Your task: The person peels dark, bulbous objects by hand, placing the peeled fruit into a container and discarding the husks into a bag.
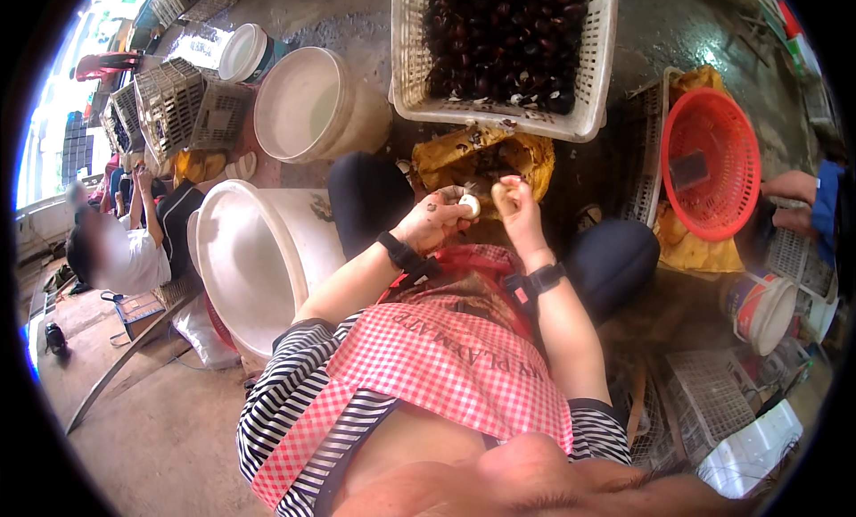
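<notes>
Between the thumb and fingers of my left hand point(432, 224) is a peeled white water chestnut point(469, 205). My right hand point(522, 215) is just to its right, apart from it, with the fingers curled in. Whatever those fingers may hold is too small to make out. Below both hands an opened yellow bag point(439, 158) has dark peel scraps in it. Beyond the bag stands a white slatted crate point(403, 62) with many dark brown unpeeled water chestnuts point(508, 49) and a few pale scraps near its front edge.
At my left stand a large white bucket point(207, 258) and a white tub point(334, 115). A red basket point(753, 173) stands at right, near another person's hands point(794, 200). Stacked grey crates point(174, 102) and a seated person point(134, 249) are at far left.
</notes>
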A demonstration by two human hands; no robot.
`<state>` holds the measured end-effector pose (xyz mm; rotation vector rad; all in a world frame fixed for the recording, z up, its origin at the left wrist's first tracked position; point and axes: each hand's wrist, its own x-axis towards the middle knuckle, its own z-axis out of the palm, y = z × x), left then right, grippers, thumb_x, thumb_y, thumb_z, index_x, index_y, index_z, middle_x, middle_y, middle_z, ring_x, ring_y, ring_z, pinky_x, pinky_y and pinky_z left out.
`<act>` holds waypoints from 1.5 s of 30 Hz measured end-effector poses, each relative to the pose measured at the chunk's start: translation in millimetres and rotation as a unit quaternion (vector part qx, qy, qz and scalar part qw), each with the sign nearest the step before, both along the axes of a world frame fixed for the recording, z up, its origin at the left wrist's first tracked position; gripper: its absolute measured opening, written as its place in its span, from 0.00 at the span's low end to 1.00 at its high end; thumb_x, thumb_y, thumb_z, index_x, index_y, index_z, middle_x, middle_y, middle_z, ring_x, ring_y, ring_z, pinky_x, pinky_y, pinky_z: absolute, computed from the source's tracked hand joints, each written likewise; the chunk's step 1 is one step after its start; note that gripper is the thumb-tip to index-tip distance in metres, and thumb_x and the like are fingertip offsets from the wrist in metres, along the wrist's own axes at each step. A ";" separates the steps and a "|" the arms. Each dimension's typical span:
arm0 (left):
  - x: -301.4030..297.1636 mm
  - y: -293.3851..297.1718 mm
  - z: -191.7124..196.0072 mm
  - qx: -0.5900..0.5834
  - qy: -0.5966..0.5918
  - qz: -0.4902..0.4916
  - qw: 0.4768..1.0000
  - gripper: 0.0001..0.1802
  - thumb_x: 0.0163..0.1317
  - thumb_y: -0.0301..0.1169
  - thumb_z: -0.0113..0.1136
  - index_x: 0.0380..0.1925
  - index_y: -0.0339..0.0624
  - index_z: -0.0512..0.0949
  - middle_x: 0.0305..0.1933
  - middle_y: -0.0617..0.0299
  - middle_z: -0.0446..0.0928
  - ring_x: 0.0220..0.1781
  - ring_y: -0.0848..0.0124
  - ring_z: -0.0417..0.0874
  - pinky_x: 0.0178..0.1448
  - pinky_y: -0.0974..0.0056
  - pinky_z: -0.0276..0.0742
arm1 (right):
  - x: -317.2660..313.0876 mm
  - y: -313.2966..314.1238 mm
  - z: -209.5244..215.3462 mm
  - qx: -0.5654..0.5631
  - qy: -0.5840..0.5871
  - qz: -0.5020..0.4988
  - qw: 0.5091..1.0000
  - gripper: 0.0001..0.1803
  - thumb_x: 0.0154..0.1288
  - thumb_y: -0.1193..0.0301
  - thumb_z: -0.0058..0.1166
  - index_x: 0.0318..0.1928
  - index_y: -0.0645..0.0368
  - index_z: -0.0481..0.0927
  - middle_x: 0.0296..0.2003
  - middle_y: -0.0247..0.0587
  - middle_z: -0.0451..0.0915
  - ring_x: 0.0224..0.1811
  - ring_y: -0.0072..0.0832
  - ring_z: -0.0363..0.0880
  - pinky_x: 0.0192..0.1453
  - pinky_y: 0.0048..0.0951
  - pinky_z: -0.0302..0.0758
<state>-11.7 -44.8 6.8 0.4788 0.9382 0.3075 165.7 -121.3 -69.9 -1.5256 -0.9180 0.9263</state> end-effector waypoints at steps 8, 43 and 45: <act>8.8 -4.2 6.1 0.050 0.043 -0.049 0.997 0.15 0.61 0.23 0.66 0.48 0.38 0.76 0.41 0.67 0.79 0.37 0.78 0.78 0.42 0.73 0.73 | 8.8 -5.8 -11.3 -0.066 -0.066 -0.016 0.995 0.28 0.64 0.46 0.61 0.46 0.58 0.77 0.31 0.40 0.81 0.32 0.36 0.82 0.37 0.34 0.77; -10.7 5.1 3.8 -0.047 -0.097 0.045 0.993 0.23 0.70 0.35 0.59 0.62 0.42 0.72 0.51 0.59 0.80 0.49 0.69 0.84 0.50 0.68 0.83 | -4.3 -1.9 4.2 0.025 -0.002 0.034 0.999 0.21 0.66 0.56 0.64 0.46 0.59 0.79 0.41 0.36 0.81 0.35 0.24 0.75 0.43 0.26 0.74; -10.3 5.0 -6.8 -0.057 -0.045 0.039 0.997 0.21 0.69 0.29 0.60 0.60 0.41 0.72 0.50 0.60 0.80 0.51 0.67 0.84 0.51 0.66 0.83 | -6.6 2.0 44.8 0.046 -0.132 0.076 0.987 0.23 0.64 0.53 0.64 0.46 0.58 0.79 0.41 0.38 0.81 0.36 0.29 0.79 0.41 0.28 0.76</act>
